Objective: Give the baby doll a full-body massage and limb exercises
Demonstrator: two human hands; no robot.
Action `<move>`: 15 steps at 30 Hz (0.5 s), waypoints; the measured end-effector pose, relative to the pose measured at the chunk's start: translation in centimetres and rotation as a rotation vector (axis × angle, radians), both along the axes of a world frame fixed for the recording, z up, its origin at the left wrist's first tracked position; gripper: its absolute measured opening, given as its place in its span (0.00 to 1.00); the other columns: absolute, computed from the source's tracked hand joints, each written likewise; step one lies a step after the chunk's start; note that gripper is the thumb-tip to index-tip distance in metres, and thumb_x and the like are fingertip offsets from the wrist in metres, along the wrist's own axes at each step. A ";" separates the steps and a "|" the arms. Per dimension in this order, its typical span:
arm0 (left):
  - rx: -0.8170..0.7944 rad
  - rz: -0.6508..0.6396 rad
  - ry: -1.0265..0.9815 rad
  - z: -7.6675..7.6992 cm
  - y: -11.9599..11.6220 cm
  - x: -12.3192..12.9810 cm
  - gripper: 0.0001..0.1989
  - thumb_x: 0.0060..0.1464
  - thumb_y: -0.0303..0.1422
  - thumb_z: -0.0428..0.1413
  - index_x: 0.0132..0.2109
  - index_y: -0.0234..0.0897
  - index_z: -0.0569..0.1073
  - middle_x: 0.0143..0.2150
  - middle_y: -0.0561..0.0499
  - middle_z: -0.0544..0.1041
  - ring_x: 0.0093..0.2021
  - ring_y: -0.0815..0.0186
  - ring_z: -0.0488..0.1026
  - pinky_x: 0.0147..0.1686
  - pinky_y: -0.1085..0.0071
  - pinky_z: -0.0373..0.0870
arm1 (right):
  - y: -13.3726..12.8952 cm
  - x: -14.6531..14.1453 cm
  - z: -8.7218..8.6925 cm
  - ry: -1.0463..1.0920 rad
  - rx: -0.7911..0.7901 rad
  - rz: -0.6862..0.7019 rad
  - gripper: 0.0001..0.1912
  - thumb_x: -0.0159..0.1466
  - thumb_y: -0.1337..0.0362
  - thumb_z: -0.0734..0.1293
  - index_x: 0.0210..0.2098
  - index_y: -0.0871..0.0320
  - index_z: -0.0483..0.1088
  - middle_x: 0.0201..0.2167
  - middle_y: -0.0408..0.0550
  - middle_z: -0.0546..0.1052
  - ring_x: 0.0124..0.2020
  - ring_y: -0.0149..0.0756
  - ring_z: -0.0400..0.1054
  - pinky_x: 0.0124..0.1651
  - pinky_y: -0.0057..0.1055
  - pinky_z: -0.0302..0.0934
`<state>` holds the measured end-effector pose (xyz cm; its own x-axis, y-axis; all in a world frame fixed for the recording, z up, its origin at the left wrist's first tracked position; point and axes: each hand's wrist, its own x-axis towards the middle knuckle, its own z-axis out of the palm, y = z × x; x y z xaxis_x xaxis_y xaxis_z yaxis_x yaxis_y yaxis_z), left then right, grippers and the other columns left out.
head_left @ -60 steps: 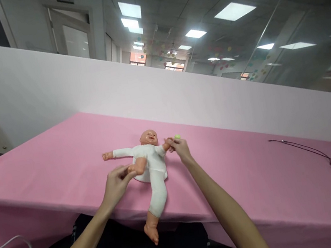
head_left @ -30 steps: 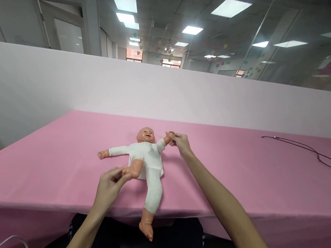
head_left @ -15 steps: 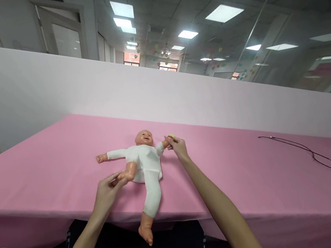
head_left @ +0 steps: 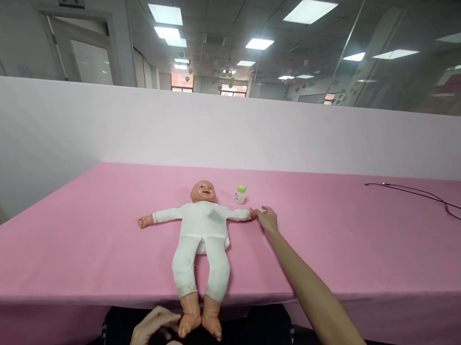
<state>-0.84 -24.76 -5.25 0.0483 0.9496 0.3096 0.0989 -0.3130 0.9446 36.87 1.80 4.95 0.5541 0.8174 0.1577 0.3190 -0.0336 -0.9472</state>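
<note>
1. The white-clothed doll (head_left: 203,219) with smooth, plastic-looking head lies face-up on the pink-covered counter (head_left: 335,243), feet (head_left: 189,323) over the near edge, probably for your easy reach.
2. Your left hand (head_left: 175,333): digits apart, just beside one foot.
3. Your right hand (head_left: 260,213): at the doll's outstretched hand (head_left: 253,214), perhaps steadying it; whether clamped, cannot be told.
4. Small white bottle (head_left: 240,197), green-capped, upright towards the far edge; label illegible.

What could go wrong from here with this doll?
The bald baby doll in white cloth might slip off: its bare plastic feet overhang the near edge of the pink cloth-covered table. The small white bottle with a green cap could tip if the right grip, at the doll's hand, swings the nearby arm.
</note>
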 end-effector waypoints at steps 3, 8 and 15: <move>0.022 0.127 0.117 2.6 1.3 -1.9 0.14 0.57 0.47 0.64 0.35 0.42 0.85 0.29 0.49 0.79 0.29 0.60 0.77 0.31 0.69 0.75 | -5.1 -1.1 0.5 -0.063 0.054 0.206 0.19 0.61 0.52 0.70 0.45 0.59 0.73 0.39 0.52 0.79 0.35 0.38 0.74 0.33 0.29 0.67; -0.021 0.262 0.319 7.8 7.7 -4.6 0.21 0.59 0.52 0.59 0.32 0.40 0.81 0.31 0.48 0.81 0.32 0.58 0.76 0.35 0.68 0.72 | -17.6 -4.3 -2.5 0.090 -0.275 0.918 0.33 0.67 0.35 0.63 0.55 0.56 0.63 0.24 0.43 0.77 0.17 0.37 0.70 0.19 0.28 0.60; -0.035 0.491 0.735 9.9 20.7 -6.6 0.24 0.55 0.43 0.60 0.54 0.34 0.78 0.57 0.34 0.79 0.58 0.42 0.71 0.53 0.55 0.68 | -26.3 -11.5 -10.3 0.566 -0.105 1.011 0.64 0.60 0.36 0.74 0.77 0.48 0.30 0.55 0.58 0.78 0.42 0.40 0.78 0.53 0.45 0.69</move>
<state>-7.40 -4.10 4.66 -0.1923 0.9238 0.3309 0.8007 -0.0472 0.5971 25.42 -24.54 -5.31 -0.3889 0.9213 0.0016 -0.2228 -0.0923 -0.9705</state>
